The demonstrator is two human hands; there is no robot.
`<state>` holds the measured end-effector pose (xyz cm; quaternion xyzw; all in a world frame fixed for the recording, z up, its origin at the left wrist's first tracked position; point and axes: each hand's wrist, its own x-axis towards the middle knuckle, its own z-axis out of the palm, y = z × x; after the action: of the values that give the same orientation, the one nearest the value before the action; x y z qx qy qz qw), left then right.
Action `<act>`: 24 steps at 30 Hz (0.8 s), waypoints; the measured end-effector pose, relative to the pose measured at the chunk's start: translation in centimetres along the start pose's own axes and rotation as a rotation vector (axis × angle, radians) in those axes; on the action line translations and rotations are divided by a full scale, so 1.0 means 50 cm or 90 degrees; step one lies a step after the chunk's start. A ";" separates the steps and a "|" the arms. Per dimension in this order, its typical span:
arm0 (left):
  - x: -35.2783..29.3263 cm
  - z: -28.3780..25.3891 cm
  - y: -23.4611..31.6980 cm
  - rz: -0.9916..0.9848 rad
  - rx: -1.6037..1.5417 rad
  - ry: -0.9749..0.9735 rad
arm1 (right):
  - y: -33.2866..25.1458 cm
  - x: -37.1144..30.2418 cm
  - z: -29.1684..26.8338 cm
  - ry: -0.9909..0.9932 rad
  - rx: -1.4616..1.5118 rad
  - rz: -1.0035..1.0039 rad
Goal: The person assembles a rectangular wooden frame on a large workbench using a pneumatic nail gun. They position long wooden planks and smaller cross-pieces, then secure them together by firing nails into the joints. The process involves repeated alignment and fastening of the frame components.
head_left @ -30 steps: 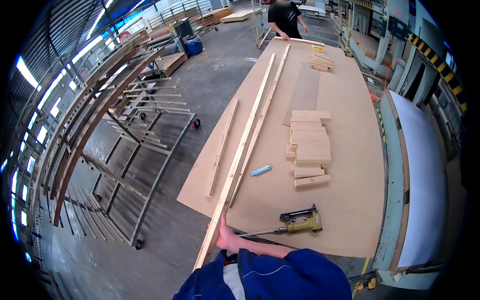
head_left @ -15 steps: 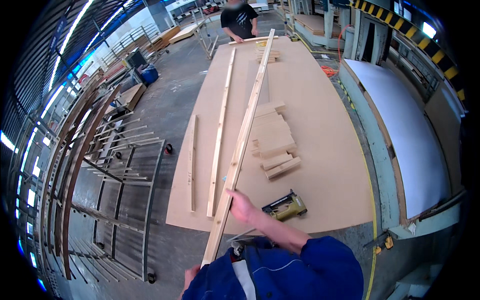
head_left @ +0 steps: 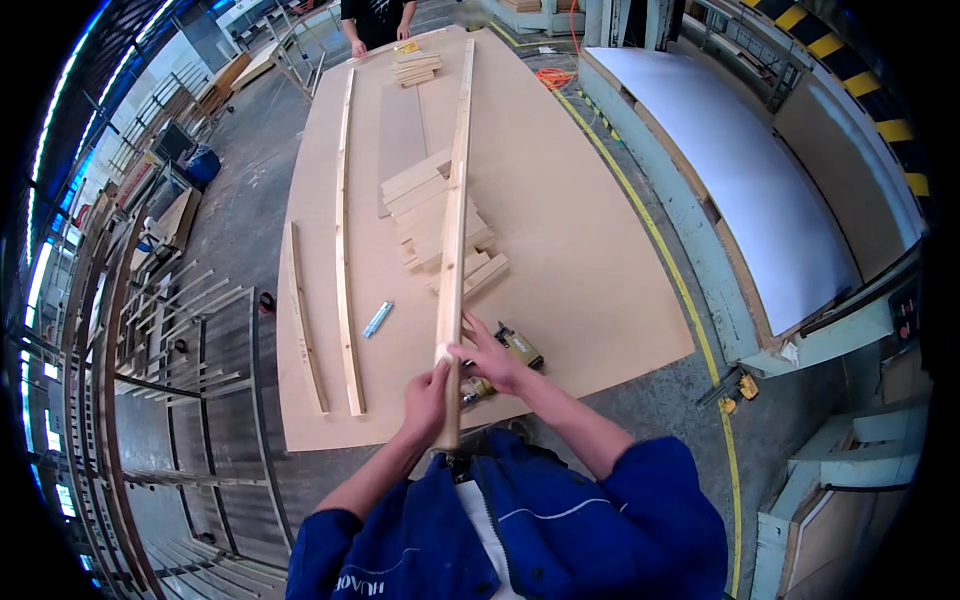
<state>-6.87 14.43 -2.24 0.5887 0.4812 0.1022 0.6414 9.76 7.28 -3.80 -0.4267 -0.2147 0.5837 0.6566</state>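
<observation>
A long pale wooden strip (head_left: 454, 230) runs away from me over a broad brown board (head_left: 590, 270), its near end close to my body. My left hand (head_left: 428, 402) is closed round the strip's left side near that end. From the right, my right hand (head_left: 492, 358) grips the same strip slightly farther along. Partly behind my right hand lies a green and black nail gun (head_left: 520, 347). Short wooden blocks (head_left: 425, 225) are piled under and beside the strip. To the left lie another long strip (head_left: 343, 240) and a shorter strip (head_left: 302, 320).
A small blue and silver stick-like item (head_left: 378, 319) lies on the board. At the far end, a person (head_left: 375, 22) in black stands by another short block stack (head_left: 415, 68). Metal racks (head_left: 205, 400) stand left; a machine with a white sheet (head_left: 720, 170) stands right.
The held strip has swung right to lie over the block pile. My left hand has risen from beside my body to the strip's near end. The view has shifted right.
</observation>
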 end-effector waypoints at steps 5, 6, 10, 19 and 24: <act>0.088 0.195 0.027 -0.012 0.163 -0.227 | 0.000 -0.256 -0.063 0.197 -0.148 0.022; 0.086 0.215 0.030 0.052 0.239 -0.328 | 0.002 -0.283 -0.084 0.234 -0.241 -0.047; 0.056 0.246 0.011 0.180 0.298 -0.511 | 0.020 -0.350 -0.227 0.440 -0.353 0.033; 0.083 -0.031 -0.154 0.056 0.363 -0.197 | 0.135 -0.275 -0.662 0.444 -0.691 -0.200; 0.025 -0.177 -0.272 -0.028 0.370 -0.046 | 0.102 -0.169 -0.726 0.494 -0.757 -0.126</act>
<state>-18.70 17.23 -13.07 0.7403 0.4797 -0.0749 0.4651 33.18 -12.22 -25.84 -0.8675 -0.2854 0.1119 0.3917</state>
